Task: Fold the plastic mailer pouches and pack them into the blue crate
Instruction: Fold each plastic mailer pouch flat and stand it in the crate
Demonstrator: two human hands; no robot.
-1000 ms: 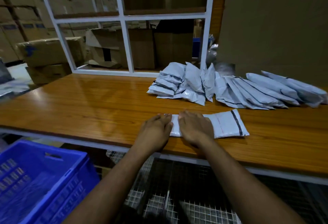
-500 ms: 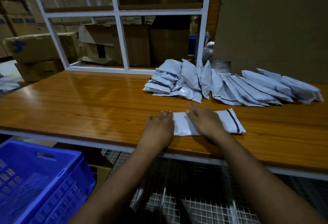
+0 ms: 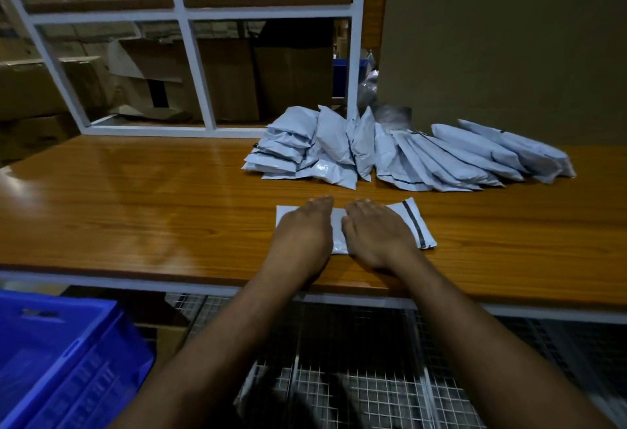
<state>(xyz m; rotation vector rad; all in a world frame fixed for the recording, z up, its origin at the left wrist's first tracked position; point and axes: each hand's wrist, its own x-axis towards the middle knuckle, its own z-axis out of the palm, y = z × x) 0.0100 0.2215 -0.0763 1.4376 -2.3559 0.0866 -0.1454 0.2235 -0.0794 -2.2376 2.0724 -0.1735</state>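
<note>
A white mailer pouch point(image 3: 416, 221) with a dark strip near its right end lies flat on the wooden table point(image 3: 135, 211), close to the front edge. My left hand point(image 3: 302, 235) presses flat on its left part, fingers straight. My right hand point(image 3: 376, 233) lies flat on its middle, beside the left hand. Most of the pouch is hidden under both hands. A pile of several more pouches point(image 3: 400, 153) sits farther back on the table. The blue crate point(image 3: 61, 357) stands below the table at the lower left.
A white metal frame point(image 3: 196, 65) rises at the table's back edge, with cardboard boxes point(image 3: 217, 79) behind it. A large brown board point(image 3: 509, 45) stands at the back right. A wire mesh rack point(image 3: 339, 360) lies under the table in front of me.
My left hand has slid onto the pouch's left end, and my right hand has moved back toward it. Both hands now lie side by side on the pouch.
</note>
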